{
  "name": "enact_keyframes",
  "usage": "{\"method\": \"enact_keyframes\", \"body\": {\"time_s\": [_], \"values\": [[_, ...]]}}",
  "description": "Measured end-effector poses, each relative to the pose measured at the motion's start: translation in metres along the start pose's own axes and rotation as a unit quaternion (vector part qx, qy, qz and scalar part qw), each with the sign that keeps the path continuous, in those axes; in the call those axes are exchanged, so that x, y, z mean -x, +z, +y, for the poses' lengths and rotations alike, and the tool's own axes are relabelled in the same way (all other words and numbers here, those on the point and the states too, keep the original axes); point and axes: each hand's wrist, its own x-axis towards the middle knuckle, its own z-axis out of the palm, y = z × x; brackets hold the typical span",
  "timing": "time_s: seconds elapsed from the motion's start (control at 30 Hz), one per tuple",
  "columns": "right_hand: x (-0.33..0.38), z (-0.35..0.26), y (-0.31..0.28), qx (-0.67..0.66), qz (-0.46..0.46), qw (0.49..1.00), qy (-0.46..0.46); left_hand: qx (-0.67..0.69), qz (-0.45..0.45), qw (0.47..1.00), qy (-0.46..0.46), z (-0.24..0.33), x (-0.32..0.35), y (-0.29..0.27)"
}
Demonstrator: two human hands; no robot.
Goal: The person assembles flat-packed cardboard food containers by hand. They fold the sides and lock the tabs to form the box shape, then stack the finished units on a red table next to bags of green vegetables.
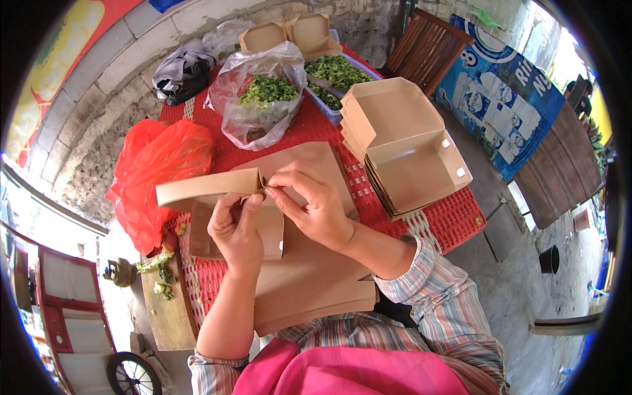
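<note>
In front of me a brown cardboard food box [207,184] is partly folded, its lid raised and its base beneath. My left hand [237,230] pinches the lid's near right corner between thumb and fingers. From the other side, my right hand [313,207] grips that same corner with its thumb and fingertips, so both hands nearly meet there. The small flap between the fingertips is partly hidden. Under the box and my wrists lie flat cardboard blanks [309,289] in a pile. To the right, several finished boxes [415,174] are nested together, lids open.
The red woven table [454,220] also bears a clear bag of chopped greens [266,92], a tub of greens [336,72] with a knife, and a red plastic bag [155,171]. More open boxes [289,36] stand at the back. A wooden chair [428,49] is beyond the far right corner.
</note>
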Motion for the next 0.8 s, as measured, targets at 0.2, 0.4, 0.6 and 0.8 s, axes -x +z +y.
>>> {"method": "enact_keyframes", "body": {"time_s": [0.2,0.4,0.6,0.8], "values": [[0.001,-0.002,0.001,0.034,0.001,0.999,-0.017,0.018,-0.009,1.000,-0.004,0.006,0.003,0.007],[0.003,0.000,0.001,-0.006,-0.012,1.000,0.007,0.022,0.012,1.000,-0.017,0.007,0.002,0.006],[0.001,0.004,0.000,0.057,-0.009,0.998,-0.034,-0.173,-0.028,0.985,0.006,0.013,0.001,0.006],[0.001,0.016,-0.004,0.119,0.003,0.993,-0.024,-0.282,-0.061,0.955,0.071,0.028,-0.010,0.011]]}}
